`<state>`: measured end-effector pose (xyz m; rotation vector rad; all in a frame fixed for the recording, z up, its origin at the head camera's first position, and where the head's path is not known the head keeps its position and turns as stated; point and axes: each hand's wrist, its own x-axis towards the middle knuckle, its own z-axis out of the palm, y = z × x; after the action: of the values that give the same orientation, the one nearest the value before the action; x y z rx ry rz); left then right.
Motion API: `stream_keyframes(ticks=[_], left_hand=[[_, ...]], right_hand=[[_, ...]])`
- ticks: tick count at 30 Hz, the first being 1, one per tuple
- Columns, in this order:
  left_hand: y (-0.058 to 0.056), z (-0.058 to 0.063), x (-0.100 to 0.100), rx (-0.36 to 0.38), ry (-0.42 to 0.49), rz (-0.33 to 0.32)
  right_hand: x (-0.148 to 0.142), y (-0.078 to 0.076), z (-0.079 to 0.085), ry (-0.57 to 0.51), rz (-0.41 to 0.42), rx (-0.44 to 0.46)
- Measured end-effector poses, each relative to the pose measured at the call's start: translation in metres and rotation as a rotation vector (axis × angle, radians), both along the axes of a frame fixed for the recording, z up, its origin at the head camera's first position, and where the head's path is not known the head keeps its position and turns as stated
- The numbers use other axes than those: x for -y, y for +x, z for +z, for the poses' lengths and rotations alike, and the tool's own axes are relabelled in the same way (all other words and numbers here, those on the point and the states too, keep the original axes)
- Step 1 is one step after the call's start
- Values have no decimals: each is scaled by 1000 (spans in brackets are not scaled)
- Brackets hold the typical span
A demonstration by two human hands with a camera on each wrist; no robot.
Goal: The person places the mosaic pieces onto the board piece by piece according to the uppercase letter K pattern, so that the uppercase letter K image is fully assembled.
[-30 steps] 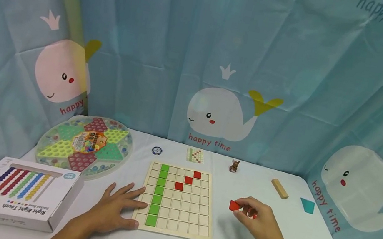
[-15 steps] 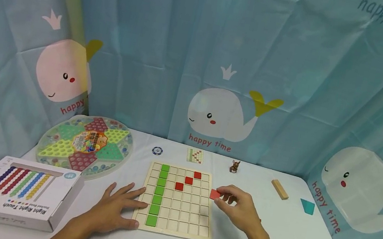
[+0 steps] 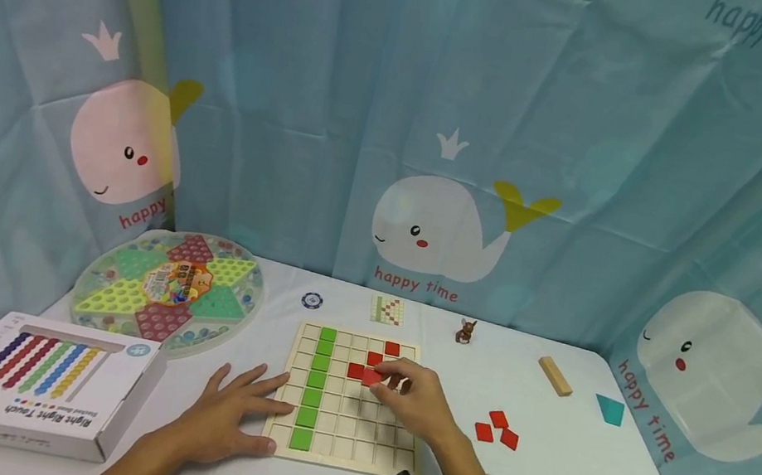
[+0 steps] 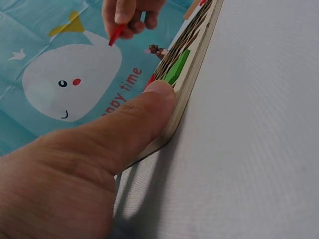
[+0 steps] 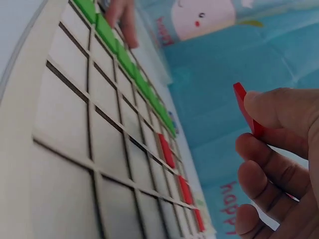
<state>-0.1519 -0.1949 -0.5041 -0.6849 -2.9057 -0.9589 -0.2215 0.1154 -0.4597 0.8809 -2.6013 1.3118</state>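
My right hand (image 3: 420, 400) pinches a red square tile (image 3: 370, 377) between thumb and fingers above the wooden grid board (image 3: 343, 462). In the right wrist view that tile (image 5: 245, 107) is tilted on edge, apart from the board. My left hand (image 3: 229, 422) lies with fingers spread at the board's left edge; its thumb (image 4: 144, 117) rests on the rim in the left wrist view. Green tiles (image 3: 312, 397) fill one column near the left side. Red tiles (image 3: 356, 370) sit in a diagonal toward the upper right. On the table, 3 loose red tiles (image 3: 484, 432) lie right of the board.
Behind the board lie a small pattern card (image 3: 388, 310), a blue-white chip (image 3: 312, 300) and a brown mouse figurine (image 3: 466, 332). A wooden block (image 3: 555, 376) and teal piece (image 3: 610, 409) lie right. At left are a white box (image 3: 32, 381) and a round marble game board (image 3: 168, 290).
My right hand has moved left with the red tile, from beside the board to over it. The loose red tiles it covered now show. My left hand has stayed put.
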Motion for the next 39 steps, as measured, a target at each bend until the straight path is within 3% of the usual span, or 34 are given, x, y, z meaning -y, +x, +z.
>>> stream_keyframes(ticks=[14, 27, 35, 39], left_hand=[[0, -1, 0, -15, -16, -4], [-1, -2, 0, -3, -23, 10], [0, 0, 0, 1, -19, 8], [0, 1, -1, 4, -7, 2]], right_hand=[[34, -13, -25, 98, -3, 45], [52, -14, -27, 253, -46, 67], [54, -14, -27, 285, -21, 38], [51, -10, -27, 235, -20, 61]])
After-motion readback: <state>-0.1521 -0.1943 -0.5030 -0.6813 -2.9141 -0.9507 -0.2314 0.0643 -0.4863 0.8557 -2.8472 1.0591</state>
